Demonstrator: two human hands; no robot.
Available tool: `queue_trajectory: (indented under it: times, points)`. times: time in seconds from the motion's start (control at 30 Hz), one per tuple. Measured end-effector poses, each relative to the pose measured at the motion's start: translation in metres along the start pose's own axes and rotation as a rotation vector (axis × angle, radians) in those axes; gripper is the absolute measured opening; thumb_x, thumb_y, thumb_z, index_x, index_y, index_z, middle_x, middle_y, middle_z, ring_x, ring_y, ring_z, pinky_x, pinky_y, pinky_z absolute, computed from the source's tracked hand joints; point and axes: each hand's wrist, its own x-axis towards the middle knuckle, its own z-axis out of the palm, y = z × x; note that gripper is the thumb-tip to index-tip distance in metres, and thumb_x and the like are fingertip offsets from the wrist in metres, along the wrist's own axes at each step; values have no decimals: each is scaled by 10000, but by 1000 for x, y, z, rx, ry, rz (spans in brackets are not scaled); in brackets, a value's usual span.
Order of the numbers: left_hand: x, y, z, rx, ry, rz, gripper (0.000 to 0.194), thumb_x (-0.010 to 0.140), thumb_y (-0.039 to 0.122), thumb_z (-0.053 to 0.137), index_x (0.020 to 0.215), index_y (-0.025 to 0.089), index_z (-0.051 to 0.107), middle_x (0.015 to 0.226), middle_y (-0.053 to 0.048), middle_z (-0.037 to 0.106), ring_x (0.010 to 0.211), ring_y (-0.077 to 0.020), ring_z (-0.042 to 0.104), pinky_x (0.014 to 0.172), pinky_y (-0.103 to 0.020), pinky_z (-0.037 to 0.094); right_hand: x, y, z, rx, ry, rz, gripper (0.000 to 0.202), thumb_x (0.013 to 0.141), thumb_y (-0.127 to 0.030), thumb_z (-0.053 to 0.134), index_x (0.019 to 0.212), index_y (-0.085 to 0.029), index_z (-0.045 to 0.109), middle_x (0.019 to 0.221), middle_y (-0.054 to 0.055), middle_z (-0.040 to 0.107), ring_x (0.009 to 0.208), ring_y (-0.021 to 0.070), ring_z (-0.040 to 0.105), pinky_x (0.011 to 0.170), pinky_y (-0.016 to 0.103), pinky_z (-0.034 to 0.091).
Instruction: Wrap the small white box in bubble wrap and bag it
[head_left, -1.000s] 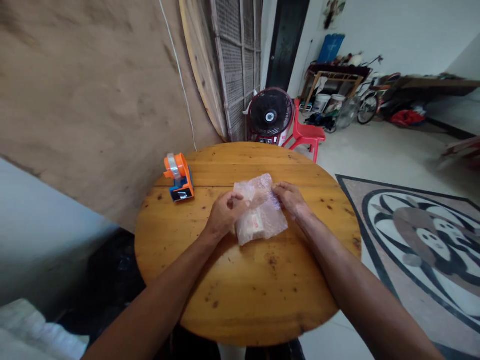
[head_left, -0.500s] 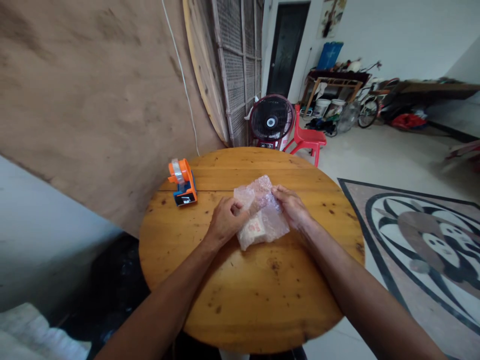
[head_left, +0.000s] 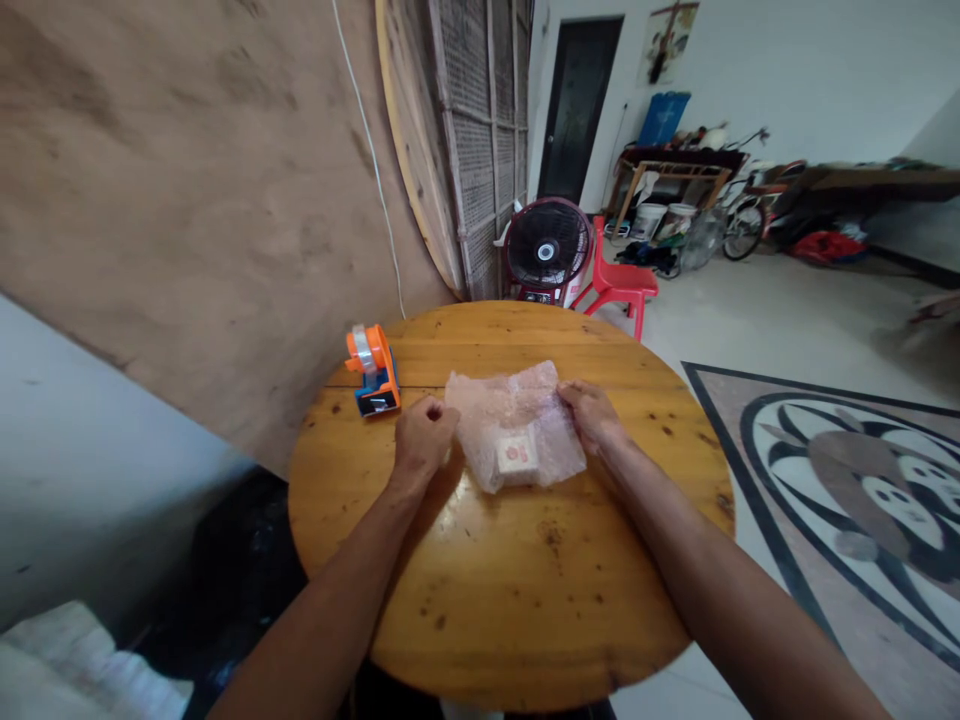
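A sheet of pinkish bubble wrap (head_left: 517, 420) lies on the round wooden table (head_left: 510, 580), spread around a small pale box (head_left: 516, 455) with a red mark. My left hand (head_left: 422, 440) pinches the wrap's left edge and holds it out to the left. My right hand (head_left: 596, 418) rests on the wrap's right edge, fingers curled over it. An orange and blue tape dispenser (head_left: 373, 371) with a clear roll stands at the table's far left, a little beyond my left hand.
A big brown board (head_left: 187, 200) leans close along the table's left side. Behind the table stand a black floor fan (head_left: 546, 248) and a red plastic chair (head_left: 619, 280). A patterned floor mat (head_left: 862, 480) lies to the right. Bicycles and clutter fill the far wall.
My left hand moved left, pulling the wrap's left flap open, so the small box shows more plainly. The right hand stayed on the right edge. The view shifted slightly.
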Motion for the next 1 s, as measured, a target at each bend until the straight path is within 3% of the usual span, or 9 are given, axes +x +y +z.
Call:
queue_trajectory:
  times: [0.23, 0.3, 0.4, 0.5, 0.63, 0.73, 0.87, 1.0]
  points:
    - [0, -3, -2, 151, -39, 19, 80, 720, 242, 541, 674, 180, 562, 667, 3, 586, 656, -157, 544, 653, -276, 410, 9, 3, -11, -369, 33, -202, 224, 685, -396, 577, 601, -193, 530, 498, -45, 464, 488, 103, 383, 491, 247, 299]
    - [-2, 0, -3, 164, 35, 98, 95, 729, 220, 543, 798, 174, 588, 801, -37, 625, 774, -188, 578, 734, -311, 443, 11, 2, -14, -484, 14, -250, 194, 720, -360, 550, 633, -188, 557, 546, -13, 521, 531, 125, 438, 522, 258, 331]
    - [-8, 8, -5, 104, 122, 330, 189, 754, 172, 522, 923, 180, 606, 989, -84, 641, 996, -229, 567, 906, -362, 429, 5, -4, -13, -646, 75, -360, 160, 748, -311, 554, 803, -176, 619, 740, 51, 640, 629, 155, 516, 590, 281, 375]
    - [-15, 16, -7, -54, -17, 443, 180, 812, 198, 499, 934, 194, 631, 988, -64, 660, 981, -209, 586, 922, -340, 431, -11, -14, -9, -746, 148, -486, 248, 804, -338, 545, 982, -183, 623, 887, 75, 673, 645, 157, 533, 607, 289, 377]
    - [-20, 21, -12, -240, -247, 342, 284, 902, 361, 438, 926, 168, 645, 884, -51, 668, 817, -177, 607, 766, -290, 464, -27, -22, -3, -798, 82, -641, 212, 843, -354, 517, 893, -190, 642, 786, 54, 646, 658, 162, 537, 619, 283, 371]
    - [-19, 23, -15, -152, -324, 334, 310, 859, 438, 513, 834, 160, 650, 775, -29, 644, 714, -159, 567, 665, -264, 432, -26, -20, -3, -843, 15, -570, 171, 815, -332, 548, 837, -203, 658, 702, 27, 630, 636, 163, 536, 623, 282, 364]
    - [-19, 25, -16, -82, -459, 289, 317, 834, 449, 547, 753, 157, 640, 680, -7, 590, 607, -125, 502, 570, -244, 375, -15, -13, -5, -715, -21, -449, 159, 789, -323, 551, 804, -197, 647, 655, 9, 600, 594, 148, 509, 571, 262, 340]
    - [-18, 25, -14, -185, -484, 183, 320, 758, 357, 635, 1013, 164, 636, 741, -3, 630, 590, -114, 525, 555, -231, 387, -7, -10, -7, -471, -93, -375, 210, 747, -386, 571, 701, -185, 607, 580, -21, 524, 533, 120, 435, 521, 247, 313]
